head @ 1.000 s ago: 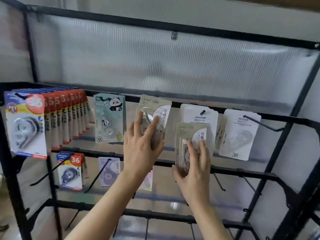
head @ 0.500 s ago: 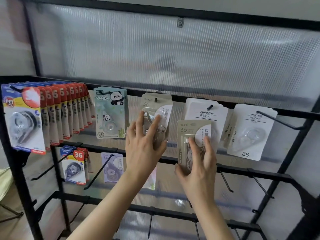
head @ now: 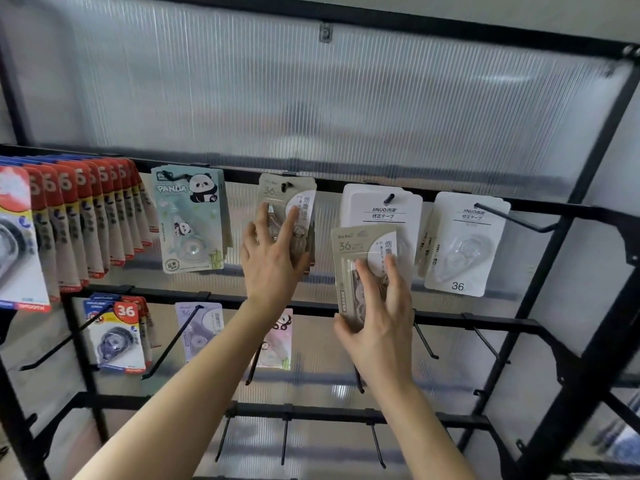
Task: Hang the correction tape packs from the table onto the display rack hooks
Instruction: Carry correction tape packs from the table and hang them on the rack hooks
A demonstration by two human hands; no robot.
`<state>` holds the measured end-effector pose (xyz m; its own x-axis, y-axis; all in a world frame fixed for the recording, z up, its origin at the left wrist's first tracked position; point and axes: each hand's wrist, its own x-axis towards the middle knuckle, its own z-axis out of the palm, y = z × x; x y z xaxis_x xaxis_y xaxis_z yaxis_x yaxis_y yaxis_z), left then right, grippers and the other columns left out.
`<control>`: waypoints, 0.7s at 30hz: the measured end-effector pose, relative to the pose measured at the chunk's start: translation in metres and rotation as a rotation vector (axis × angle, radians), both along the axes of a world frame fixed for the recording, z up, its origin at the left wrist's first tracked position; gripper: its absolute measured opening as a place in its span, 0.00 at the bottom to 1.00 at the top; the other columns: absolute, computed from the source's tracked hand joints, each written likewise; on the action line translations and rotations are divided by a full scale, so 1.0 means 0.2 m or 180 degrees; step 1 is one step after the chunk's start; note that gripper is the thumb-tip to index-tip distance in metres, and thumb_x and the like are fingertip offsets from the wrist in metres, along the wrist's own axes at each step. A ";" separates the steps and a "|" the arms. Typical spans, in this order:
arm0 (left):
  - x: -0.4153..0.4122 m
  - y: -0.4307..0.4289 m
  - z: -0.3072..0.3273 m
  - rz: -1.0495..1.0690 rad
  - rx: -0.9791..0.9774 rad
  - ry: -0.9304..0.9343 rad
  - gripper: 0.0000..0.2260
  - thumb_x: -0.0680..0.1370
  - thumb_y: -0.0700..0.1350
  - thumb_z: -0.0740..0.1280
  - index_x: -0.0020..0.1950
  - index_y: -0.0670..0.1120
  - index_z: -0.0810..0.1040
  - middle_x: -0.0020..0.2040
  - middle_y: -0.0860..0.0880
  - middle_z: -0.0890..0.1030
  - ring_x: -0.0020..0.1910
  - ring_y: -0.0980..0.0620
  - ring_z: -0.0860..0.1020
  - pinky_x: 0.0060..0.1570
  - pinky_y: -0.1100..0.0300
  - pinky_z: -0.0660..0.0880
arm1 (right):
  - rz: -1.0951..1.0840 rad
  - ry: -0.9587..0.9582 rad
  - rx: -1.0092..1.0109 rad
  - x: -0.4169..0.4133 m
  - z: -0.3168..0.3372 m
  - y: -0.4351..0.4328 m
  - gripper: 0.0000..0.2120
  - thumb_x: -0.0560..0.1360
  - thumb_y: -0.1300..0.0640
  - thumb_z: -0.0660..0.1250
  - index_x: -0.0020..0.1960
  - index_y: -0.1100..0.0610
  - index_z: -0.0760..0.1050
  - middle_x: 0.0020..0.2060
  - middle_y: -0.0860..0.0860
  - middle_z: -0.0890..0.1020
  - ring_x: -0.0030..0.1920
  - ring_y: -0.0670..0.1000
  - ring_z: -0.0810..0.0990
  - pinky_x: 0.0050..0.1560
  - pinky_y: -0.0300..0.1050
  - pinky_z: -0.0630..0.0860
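On the rack's upper rail a beige correction tape pack hangs on a hook. My left hand presses flat on its front with straight, spread fingers. To the right, my right hand grips a second beige pack upright, thumb on its left edge and fingers across its front. This pack is held off any hook, in front of the lower part of a hung white pack.
A long row of red packs and panda packs hang to the left. Another white pack hangs at the right on a long hook. The lower rails carry a few packs and bare hooks.
The view has shifted a little. Both hands stay nearly where they were, the left on the hung pack and the right holding its pack.
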<state>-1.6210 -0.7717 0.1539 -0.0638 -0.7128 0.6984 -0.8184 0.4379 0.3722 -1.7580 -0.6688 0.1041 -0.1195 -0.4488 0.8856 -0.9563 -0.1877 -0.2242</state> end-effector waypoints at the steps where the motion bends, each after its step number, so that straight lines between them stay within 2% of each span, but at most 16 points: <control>1: 0.00 0.00 0.00 0.0020 0.0016 -0.0036 0.34 0.75 0.52 0.70 0.77 0.56 0.57 0.78 0.42 0.51 0.73 0.35 0.55 0.66 0.37 0.63 | -0.0015 0.0005 0.0005 0.00 0.00 0.00 0.42 0.63 0.56 0.78 0.72 0.51 0.62 0.73 0.59 0.59 0.70 0.65 0.66 0.65 0.62 0.69; 5: 0.03 0.02 0.00 -0.0078 0.0081 -0.0112 0.35 0.75 0.55 0.69 0.78 0.57 0.54 0.79 0.43 0.47 0.76 0.36 0.47 0.72 0.39 0.50 | -0.0020 0.0005 0.0021 0.00 0.01 0.01 0.42 0.63 0.57 0.78 0.71 0.52 0.63 0.72 0.58 0.60 0.69 0.65 0.66 0.64 0.63 0.69; 8: 0.09 0.08 -0.03 -0.0215 0.0040 -0.0147 0.37 0.75 0.57 0.68 0.78 0.56 0.52 0.79 0.45 0.44 0.77 0.38 0.42 0.72 0.44 0.40 | 0.0113 -0.0064 0.0063 0.00 0.02 0.02 0.40 0.64 0.57 0.78 0.71 0.53 0.64 0.73 0.60 0.61 0.71 0.64 0.64 0.66 0.64 0.68; 11: 0.16 0.14 -0.15 -0.0299 0.0014 -0.0172 0.36 0.75 0.57 0.67 0.78 0.55 0.51 0.79 0.45 0.47 0.77 0.40 0.46 0.73 0.44 0.45 | 0.0252 -0.0215 0.0117 0.00 0.02 0.02 0.38 0.64 0.57 0.78 0.71 0.56 0.67 0.73 0.61 0.61 0.72 0.62 0.61 0.67 0.63 0.66; 16: 0.25 0.26 -0.39 -0.0449 0.0469 -0.0274 0.33 0.73 0.64 0.49 0.77 0.57 0.47 0.79 0.48 0.47 0.77 0.45 0.46 0.72 0.47 0.48 | 0.0418 -0.0396 0.0000 0.04 0.04 0.04 0.35 0.67 0.57 0.75 0.71 0.57 0.67 0.73 0.60 0.61 0.73 0.60 0.60 0.69 0.59 0.65; 19: 0.25 0.28 -0.49 -0.0537 0.0660 -0.0494 0.33 0.73 0.62 0.51 0.77 0.56 0.49 0.78 0.45 0.54 0.76 0.40 0.55 0.69 0.43 0.57 | 0.0454 -0.0356 -0.0146 0.12 0.06 0.06 0.34 0.68 0.55 0.72 0.71 0.56 0.67 0.73 0.59 0.61 0.74 0.59 0.60 0.70 0.55 0.64; 20: 0.25 0.28 -0.51 -0.0560 0.0725 -0.0546 0.32 0.75 0.62 0.52 0.77 0.57 0.47 0.78 0.46 0.51 0.76 0.40 0.54 0.70 0.43 0.56 | 0.0433 -0.0304 -0.0180 0.16 0.06 0.06 0.33 0.68 0.54 0.71 0.71 0.57 0.67 0.73 0.60 0.61 0.73 0.60 0.60 0.70 0.56 0.64; 21: 0.25 0.27 -0.52 -0.0564 0.0827 -0.0572 0.33 0.77 0.61 0.53 0.77 0.59 0.42 0.78 0.49 0.45 0.77 0.41 0.49 0.73 0.45 0.51 | 0.0437 -0.0269 -0.0185 0.19 0.07 0.05 0.32 0.69 0.53 0.70 0.71 0.58 0.68 0.73 0.60 0.61 0.73 0.61 0.60 0.70 0.58 0.64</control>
